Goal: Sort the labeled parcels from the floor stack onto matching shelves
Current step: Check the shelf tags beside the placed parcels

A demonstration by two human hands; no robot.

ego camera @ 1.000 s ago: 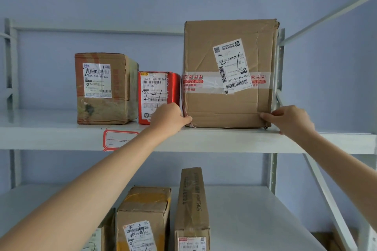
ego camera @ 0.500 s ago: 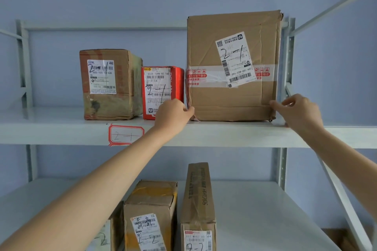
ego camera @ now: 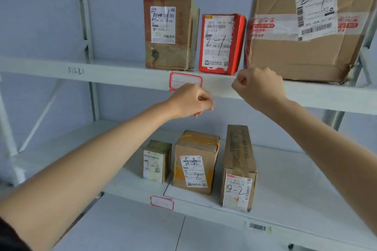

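A: Where are the person's hands?

B: Both are raised in front of the upper shelf [ego camera: 122, 75], off the parcels. The left hand [ego camera: 188, 101] has its fingers curled loosely inward with nothing in them, and it partly covers the red-bordered tag [ego camera: 184, 79] stuck on that shelf's front edge. The right hand [ego camera: 258, 86] is curled into a loose fist, also gripping nothing, just below the lower left corner of the large cardboard parcel [ego camera: 306, 26].

A: And that parcel?

B: It stands at the right end of the upper shelf, its white label marked "2-1". Just left of it is a red parcel [ego camera: 222, 44], then a tall brown parcel [ego camera: 170, 31], both also marked "2-1".

A: What sits below?

B: On the lower shelf [ego camera: 306, 189] three parcels stand in a row, each marked "2-2": a small box [ego camera: 156, 162], a medium box with yellow tape [ego camera: 195, 162], and a long narrow box [ego camera: 238, 167] running back into the shelf. A second red-bordered tag [ego camera: 162, 203] sits on the lower shelf's front edge, and a barcode sticker [ego camera: 257, 226] farther right.
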